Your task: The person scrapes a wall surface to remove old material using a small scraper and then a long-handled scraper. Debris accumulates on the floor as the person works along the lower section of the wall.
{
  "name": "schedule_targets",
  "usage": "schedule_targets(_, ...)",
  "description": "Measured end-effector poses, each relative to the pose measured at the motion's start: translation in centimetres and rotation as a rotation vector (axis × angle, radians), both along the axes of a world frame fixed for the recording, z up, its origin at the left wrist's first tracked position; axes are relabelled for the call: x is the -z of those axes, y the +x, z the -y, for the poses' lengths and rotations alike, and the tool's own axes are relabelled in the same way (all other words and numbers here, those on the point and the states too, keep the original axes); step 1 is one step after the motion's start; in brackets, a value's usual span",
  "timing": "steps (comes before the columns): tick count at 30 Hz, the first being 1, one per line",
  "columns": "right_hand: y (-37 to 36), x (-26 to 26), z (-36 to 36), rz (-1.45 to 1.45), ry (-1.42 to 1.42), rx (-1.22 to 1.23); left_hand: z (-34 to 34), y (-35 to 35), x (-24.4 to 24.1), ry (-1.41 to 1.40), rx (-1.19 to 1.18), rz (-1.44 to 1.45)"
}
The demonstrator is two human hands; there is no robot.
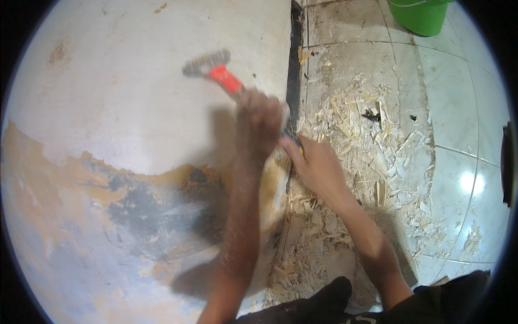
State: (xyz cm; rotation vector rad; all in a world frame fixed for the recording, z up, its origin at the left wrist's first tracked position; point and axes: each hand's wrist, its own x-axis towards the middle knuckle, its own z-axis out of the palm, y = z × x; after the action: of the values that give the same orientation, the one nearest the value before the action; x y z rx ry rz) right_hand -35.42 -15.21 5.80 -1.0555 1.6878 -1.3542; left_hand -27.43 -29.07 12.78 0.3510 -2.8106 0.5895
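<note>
A long-handled scraper with a red neck [226, 79] and a wide, dusty head slants up and left across the pale wall [121, 73]. My left hand [261, 115] is closed around its shaft just behind the red part, blurred by motion. Lower on the same shaft, near its dark and yellow end, my right hand [315, 162] is closed too. Whether the head touches the wall cannot be told. Below the pale coating, a ragged edge borders bared tan, grey and bluish wall [137, 206], partly in the shadow of my arms.
Loose flakes and strips of scraped coating [364, 141] litter the tiled floor [451, 101] along the wall's base. A dark gap [294, 60] runs between wall and floor. A green bucket [421, 16] stands at the top right. A dark object [507, 164] sits at the right rim.
</note>
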Motion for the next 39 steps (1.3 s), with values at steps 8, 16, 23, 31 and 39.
schedule_targets(8,1.5,8.4,-10.2,-0.404,-0.063,0.106,-12.9,2.7,-1.4,0.46,-0.061,-0.054)
schedule_targets(16,-2.8,5.7,-15.6,-0.556,-0.09,0.165,-13.2,3.8,-9.9,0.788,-0.296,-0.781)
schedule_targets(23,-3.6,4.5,-17.8,-0.646,-0.093,0.211,-15.4,2.9,-10.5,0.864,-0.494,-0.786)
schedule_targets(31,-2.0,5.0,-17.5,-0.626,-0.099,0.2,-15.2,4.6,-9.9,1.04,-0.52,-0.88)
schedule_targets(39,-2.8,4.6,-17.1,-0.75,-0.122,0.169,-14.6,4.7,-8.5,1.213,-0.493,-1.069)
